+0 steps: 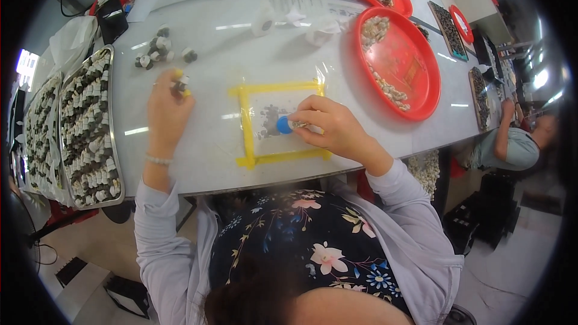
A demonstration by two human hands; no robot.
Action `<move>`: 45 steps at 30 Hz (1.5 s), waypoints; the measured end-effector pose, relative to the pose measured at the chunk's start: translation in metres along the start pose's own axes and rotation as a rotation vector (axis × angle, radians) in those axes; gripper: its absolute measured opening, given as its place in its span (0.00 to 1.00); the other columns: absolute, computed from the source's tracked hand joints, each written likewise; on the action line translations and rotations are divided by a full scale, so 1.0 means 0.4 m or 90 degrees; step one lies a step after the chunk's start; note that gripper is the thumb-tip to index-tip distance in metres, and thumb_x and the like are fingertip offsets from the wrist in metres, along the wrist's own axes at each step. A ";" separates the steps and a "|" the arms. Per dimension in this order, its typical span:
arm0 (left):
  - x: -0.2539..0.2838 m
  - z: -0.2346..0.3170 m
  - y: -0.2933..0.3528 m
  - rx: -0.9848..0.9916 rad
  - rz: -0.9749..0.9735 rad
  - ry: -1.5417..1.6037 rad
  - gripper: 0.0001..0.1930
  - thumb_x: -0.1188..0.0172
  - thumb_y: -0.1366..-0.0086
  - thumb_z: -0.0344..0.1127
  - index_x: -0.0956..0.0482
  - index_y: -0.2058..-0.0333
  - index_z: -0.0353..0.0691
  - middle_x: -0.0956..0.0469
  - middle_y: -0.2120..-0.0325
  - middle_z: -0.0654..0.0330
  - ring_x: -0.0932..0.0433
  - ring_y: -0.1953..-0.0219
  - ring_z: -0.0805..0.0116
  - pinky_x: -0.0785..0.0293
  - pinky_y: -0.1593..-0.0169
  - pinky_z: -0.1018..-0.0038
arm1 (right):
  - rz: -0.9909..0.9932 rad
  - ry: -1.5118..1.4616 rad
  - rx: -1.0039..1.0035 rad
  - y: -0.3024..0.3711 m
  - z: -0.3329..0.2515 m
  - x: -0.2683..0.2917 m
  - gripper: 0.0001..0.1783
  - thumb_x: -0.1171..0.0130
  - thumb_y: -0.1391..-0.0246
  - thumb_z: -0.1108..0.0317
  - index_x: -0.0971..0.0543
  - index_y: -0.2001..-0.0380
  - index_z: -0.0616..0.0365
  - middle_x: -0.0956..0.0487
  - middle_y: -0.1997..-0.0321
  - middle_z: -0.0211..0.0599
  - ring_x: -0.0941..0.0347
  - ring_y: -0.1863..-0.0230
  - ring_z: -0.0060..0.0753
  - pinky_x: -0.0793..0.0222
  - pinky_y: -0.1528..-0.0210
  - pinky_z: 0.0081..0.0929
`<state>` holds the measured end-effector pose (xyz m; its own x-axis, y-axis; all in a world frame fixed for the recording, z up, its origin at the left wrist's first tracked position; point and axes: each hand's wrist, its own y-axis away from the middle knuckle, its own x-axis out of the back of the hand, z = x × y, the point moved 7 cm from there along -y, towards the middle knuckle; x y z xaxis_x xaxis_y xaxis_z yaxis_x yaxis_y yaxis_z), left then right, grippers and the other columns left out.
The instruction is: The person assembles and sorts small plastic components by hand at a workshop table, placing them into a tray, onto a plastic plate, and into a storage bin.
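Note:
My left hand [168,105] is raised over the left side of the table, its yellow-covered fingertips closed around a small black-and-white figure [180,86]. Over a square of yellow tape [247,126], my right hand [331,125] pinches something small and pale, mostly hidden by the fingers. A round blue piece [283,124] shows at those fingertips; whether it is joined to the pale thing I cannot tell. Inside the taped square lies a patch of dark grey smears [271,119]. Beyond my left hand sits a loose group of similar black-and-white figures [159,48].
A red oval tray [415,75] with small beige pieces stands on the right, a second red tray [402,6] behind it. Crumpled white tissue [322,31] lies at the back. On the left are metal trays [114,138] full of figures. Another person [518,144] sits far right.

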<state>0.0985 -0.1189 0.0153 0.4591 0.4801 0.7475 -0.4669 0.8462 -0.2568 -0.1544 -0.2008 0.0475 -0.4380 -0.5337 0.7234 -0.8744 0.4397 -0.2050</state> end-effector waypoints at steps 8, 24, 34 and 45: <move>-0.065 0.032 0.164 0.338 -0.093 0.923 0.16 0.50 0.45 0.20 0.32 0.55 0.31 0.30 0.59 0.56 0.25 0.64 0.66 0.27 0.57 0.72 | -0.018 0.088 0.081 -0.022 -0.023 -0.029 0.12 0.39 0.62 0.74 0.22 0.68 0.56 0.27 0.70 0.33 0.29 0.71 0.34 0.33 0.71 0.26; -0.134 0.103 0.255 0.468 -0.125 1.108 0.15 0.50 0.39 0.25 0.31 0.53 0.32 0.27 0.60 0.54 0.26 0.61 0.65 0.28 0.54 0.74 | -0.033 0.062 -0.004 -0.012 -0.003 -0.053 0.13 0.39 0.59 0.73 0.22 0.65 0.57 0.28 0.69 0.36 0.32 0.66 0.35 0.34 0.66 0.25; -0.141 0.108 0.266 0.462 -0.120 1.159 0.13 0.48 0.40 0.26 0.30 0.55 0.33 0.26 0.61 0.54 0.24 0.62 0.62 0.26 0.57 0.73 | -0.030 0.128 0.060 -0.022 -0.038 -0.057 0.12 0.39 0.59 0.74 0.23 0.67 0.61 0.29 0.70 0.36 0.33 0.68 0.36 0.34 0.67 0.28; -0.171 0.138 0.275 0.475 -0.129 1.173 0.14 0.48 0.40 0.25 0.30 0.55 0.33 0.26 0.60 0.54 0.24 0.60 0.61 0.26 0.55 0.72 | -0.050 0.139 0.078 -0.033 -0.052 -0.056 0.12 0.39 0.61 0.75 0.23 0.68 0.61 0.29 0.71 0.37 0.33 0.69 0.37 0.35 0.68 0.28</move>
<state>-0.0262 -0.0714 -0.0303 0.3907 0.4359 -0.8108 -0.2594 0.8972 0.3574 -0.1289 -0.1795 0.0479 -0.3233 -0.3889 0.8627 -0.9288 0.3049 -0.2106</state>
